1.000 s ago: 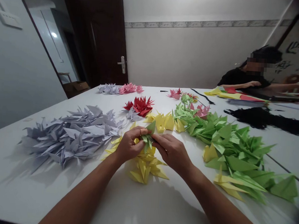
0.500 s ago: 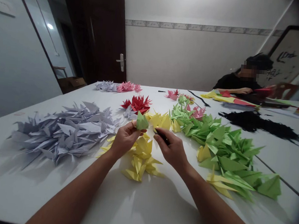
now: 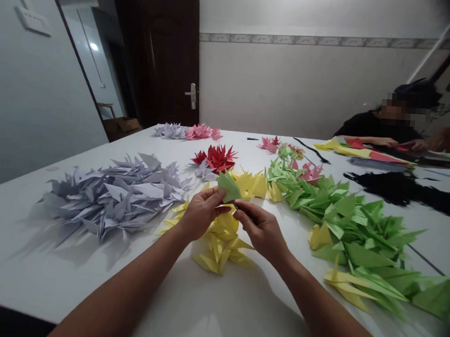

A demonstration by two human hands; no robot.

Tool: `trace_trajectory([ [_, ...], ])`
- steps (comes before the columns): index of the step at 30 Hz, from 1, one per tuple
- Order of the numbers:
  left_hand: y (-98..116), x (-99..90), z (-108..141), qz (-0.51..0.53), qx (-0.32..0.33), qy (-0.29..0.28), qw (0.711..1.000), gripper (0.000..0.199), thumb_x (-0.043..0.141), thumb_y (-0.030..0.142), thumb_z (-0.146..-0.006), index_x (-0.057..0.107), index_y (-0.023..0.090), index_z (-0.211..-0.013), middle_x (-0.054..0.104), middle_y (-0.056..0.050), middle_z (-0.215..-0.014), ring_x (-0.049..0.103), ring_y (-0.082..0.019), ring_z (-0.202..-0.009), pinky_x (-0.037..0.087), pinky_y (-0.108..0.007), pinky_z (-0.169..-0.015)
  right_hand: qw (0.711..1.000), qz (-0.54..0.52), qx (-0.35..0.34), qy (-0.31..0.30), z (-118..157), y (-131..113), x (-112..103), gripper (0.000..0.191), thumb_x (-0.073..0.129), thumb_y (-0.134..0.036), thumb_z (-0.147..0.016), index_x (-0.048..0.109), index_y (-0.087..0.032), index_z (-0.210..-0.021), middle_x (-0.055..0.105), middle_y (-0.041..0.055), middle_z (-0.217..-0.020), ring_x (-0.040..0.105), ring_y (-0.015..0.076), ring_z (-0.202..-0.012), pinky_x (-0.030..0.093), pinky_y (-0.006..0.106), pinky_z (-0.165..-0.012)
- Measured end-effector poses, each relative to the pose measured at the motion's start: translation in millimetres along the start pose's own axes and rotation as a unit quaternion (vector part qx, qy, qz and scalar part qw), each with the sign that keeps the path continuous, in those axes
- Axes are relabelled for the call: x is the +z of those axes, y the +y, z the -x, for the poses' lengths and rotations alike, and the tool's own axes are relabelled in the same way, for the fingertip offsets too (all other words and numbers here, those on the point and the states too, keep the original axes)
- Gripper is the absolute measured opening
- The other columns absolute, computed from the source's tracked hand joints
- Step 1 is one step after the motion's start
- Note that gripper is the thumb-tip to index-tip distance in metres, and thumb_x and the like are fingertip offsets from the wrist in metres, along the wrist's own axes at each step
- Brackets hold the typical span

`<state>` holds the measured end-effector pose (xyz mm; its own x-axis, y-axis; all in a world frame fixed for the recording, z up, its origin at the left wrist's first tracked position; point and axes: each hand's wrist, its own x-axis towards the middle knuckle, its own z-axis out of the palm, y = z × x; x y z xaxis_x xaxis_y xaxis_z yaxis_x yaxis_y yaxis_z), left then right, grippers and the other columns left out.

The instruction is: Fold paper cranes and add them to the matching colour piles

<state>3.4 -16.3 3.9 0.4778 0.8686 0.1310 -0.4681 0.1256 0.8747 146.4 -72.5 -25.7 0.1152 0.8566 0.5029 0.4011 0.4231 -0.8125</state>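
Observation:
Between the thumb and fingers of my left hand (image 3: pixel 202 213) is a folded green paper piece (image 3: pixel 229 188). My right hand (image 3: pixel 261 227) is pinched round a thin dark tool (image 3: pixel 241 206), its tip close to the lower edge of the green paper. Beneath and behind both hands lie yellow folded papers (image 3: pixel 221 245). A large heap of pale lilac folded papers (image 3: pixel 118 197) spreads on the left. Green folded papers (image 3: pixel 359 229) are heaped on the right. Red folded papers (image 3: pixel 216 158) sit just beyond my hands.
Pink folded papers (image 3: pixel 199 131) lie near the white table's (image 3: pixel 207 311) far edge. Black strands (image 3: pixel 404 189) are at the right, with coloured sheets (image 3: pixel 365 151) behind them. A person in black (image 3: pixel 370 126) sits at the far right, hands on the table.
The view has turned slightly left. My hands have come closer together, and the green paper has tilted toward the tool in my right hand. The other person's hands have lowered.

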Motion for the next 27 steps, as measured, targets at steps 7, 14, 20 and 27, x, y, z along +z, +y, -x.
trace_trajectory([
  [7, 0, -2.8, -1, -0.044, 0.018, -0.007, 0.999, 0.027, 0.072, 0.038, -0.067, 0.066, 0.015, -0.079, 0.065, -0.001, -0.075, 0.061, -0.01, -0.069, 0.048, -0.021, -0.065, 1.0, -0.022, 0.01, 0.01, 0, 1, 2, 0.029, 0.052, -0.034, -0.083, 0.069, -0.016, -0.098, 0.067, 0.0027, -0.069, 0.052, 0.01, -0.049, 0.045, 0.024, -0.049],
  [14, 8, -16.0, -5, -0.268, 0.216, 0.067, 0.937, 0.043, 0.063, 0.03, -0.075, 0.051, 0.018, -0.115, 0.064, 0.001, -0.072, 0.059, -0.011, -0.064, 0.045, -0.021, -0.061, 0.994, -0.015, 0.058, 0.094, -7, 14, -8, 0.042, 0.059, -0.047, -0.077, 0.066, -0.012, -0.099, 0.068, 0.0072, -0.077, 0.059, 0.015, -0.062, 0.048, 0.028, -0.057],
  [20, 7, -25.7, -2, -0.453, 0.249, 0.051, 0.855, 0.056, 0.059, 0.012, -0.068, 0.052, 0.022, -0.122, 0.068, -0.002, -0.092, 0.06, -0.012, -0.071, 0.045, -0.022, -0.065, 0.98, 0.022, 0.116, 0.162, -16, 46, -25, 0.045, 0.063, -0.049, -0.07, 0.065, -0.012, -0.095, 0.068, 0.0094, -0.083, 0.06, 0.0181, -0.072, 0.047, 0.03, -0.066],
  [27, 1, -35.0, -9, -0.494, 0.246, 0.016, 0.834, 0.046, 0.052, 0.002, -0.063, 0.066, 0.019, -0.103, 0.068, -0.007, -0.103, 0.062, -0.02, -0.095, 0.048, -0.029, -0.084, 0.981, 0.033, 0.15, 0.118, -14, 64, -28, 0.035, 0.061, -0.043, -0.067, 0.067, -0.011, -0.081, 0.064, 0.0051, -0.067, 0.054, 0.0156, -0.06, 0.041, 0.028, -0.058],
])
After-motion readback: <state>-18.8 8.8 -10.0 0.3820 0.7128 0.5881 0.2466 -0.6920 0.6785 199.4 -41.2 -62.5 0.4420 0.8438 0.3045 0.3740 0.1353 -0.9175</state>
